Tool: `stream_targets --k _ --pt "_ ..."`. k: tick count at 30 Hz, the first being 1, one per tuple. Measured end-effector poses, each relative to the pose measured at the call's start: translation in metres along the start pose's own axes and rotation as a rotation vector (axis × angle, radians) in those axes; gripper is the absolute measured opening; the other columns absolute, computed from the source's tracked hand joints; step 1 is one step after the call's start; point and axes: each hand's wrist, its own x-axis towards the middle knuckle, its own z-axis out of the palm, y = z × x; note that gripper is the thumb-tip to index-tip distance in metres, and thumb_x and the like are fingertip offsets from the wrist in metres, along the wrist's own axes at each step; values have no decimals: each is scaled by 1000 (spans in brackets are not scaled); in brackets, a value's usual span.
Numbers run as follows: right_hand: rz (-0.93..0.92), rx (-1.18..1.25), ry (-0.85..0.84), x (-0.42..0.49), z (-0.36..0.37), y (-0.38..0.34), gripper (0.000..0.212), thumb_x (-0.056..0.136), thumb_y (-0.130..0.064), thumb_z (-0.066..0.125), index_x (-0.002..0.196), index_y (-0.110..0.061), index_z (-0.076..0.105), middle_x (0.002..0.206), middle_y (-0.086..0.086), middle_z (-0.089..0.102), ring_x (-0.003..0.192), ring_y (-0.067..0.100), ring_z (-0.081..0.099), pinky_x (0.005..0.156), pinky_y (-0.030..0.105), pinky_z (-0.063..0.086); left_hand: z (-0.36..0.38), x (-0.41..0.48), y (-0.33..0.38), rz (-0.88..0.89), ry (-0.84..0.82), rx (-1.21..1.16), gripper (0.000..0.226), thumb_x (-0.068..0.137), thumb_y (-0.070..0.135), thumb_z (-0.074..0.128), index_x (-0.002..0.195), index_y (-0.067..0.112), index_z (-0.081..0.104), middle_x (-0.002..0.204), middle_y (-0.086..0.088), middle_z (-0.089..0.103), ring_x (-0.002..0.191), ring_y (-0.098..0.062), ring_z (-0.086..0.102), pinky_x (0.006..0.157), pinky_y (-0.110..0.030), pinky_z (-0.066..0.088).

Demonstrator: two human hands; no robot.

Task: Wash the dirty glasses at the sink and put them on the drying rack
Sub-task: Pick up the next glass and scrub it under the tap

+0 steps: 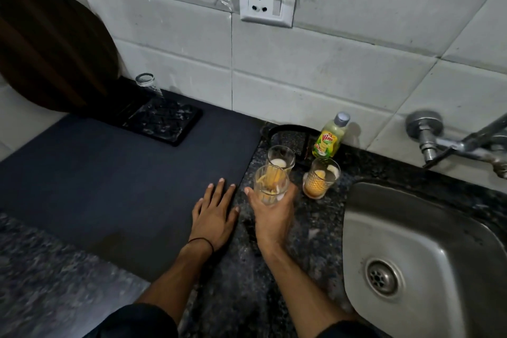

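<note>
Dim kitchen corner, speckled granite counter (274,269) under grey-white wall tiles. Nearest of three dirty glasses (270,185), clear with yellow-orange residue inside, gripped around its lower wall by the right hand (271,214), thumb on the left side, fingers wrapped behind; whether lifted or just resting on the counter, hard to tell. Second glass (280,160) right behind it, touching or nearly so; third, a patterned glass (320,177) with orange dregs, just to the right, near the sink. Likely light, rigid and breakable, slick once wet or soapy, so best held low around the body with a full wrap rather than by the thin rim. Left hand (215,217) flat and open, palm down on the dark mat (109,173), holding nothing. Dish soap bottle (329,138) against the wall behind the glasses. Steel sink (411,233) to the right, dry-looking, tap (455,140) above it. Black drying tray (162,123) at the mat's far end, with one clear glass (149,85) at its back edge.
</note>
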Motion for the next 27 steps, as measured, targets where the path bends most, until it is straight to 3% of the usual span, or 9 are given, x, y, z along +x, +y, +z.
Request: stream_targets --k 3,5,8,12,15,18,21,24,27 --pt "1 50 -4 -5 2 6 62 71 -43 87 118 -27 50 111 -2 67 101 18 66 85 37 56 0 -1 0 1 10 -28 58 103 45 36 156 38 15 166 10 -2 153 -14 -5 120 -39 7" --pt "6 99 -28 -7 -8 4 57 71 -39 89 114 -36 50 108 -7 68 99 12 67 83 29 54 0 -1 0 -9 48 -55 58 102 43 42 155 36 22 166 9 5 153 -15 0 119 -40 11" --pt "-11 132 -68 -6 -31 4 50 72 -25 91 104 -34 54 98 -18 68 91 -2 66 76 15 49 0 -1 6 -24 155 -99 52 97 32 52 148 29 41 161 3 29 150 -18 21 113 -43 21" --pt "-30 148 -86 -3 -70 12 50 70 -13 91 109 -16 60 94 -12 70 84 0 66 75 16 50 -4 -4 34 5 302 -260 34 93 17 56 127 19 60 132 -2 59 118 -24 56 97 -42 40" --pt "-20 159 -92 4 -104 15 52 69 -9 91 110 -19 61 95 -7 73 86 6 70 76 17 54 -10 -9 66 114 336 -405 29 93 11 56 121 14 64 116 -3 67 101 -22 63 86 -39 52" --pt "-10 128 -65 15 -144 16 51 66 -16 94 105 -22 62 92 -14 75 85 4 71 75 21 56 -16 -17 108 240 362 -516 25 95 11 54 117 15 66 102 0 71 87 -18 65 74 -34 53" --pt "-12 132 -42 26 -186 21 50 66 -12 94 102 -24 62 89 -12 75 82 4 71 74 21 56 -13 -27 159 362 345 -622 26 94 23 49 112 18 67 89 3 72 75 -14 66 62 -33 53" --pt "-27 138 -29 37 -235 25 51 65 -14 94 104 -23 63 91 -5 76 83 7 73 76 24 57 -5 -35 219 438 303 -654 25 94 27 49 110 20 68 85 8 72 73 -9 67 66 -32 55" --pt "-57 128 -20 50 -286 27 55 66 -14 93 112 -22 63 95 -11 76 87 6 73 76 20 56 3 -25 284 481 222 -561 26 96 29 54 117 18 64 93 2 73 84 -15 69 78 -36 56"
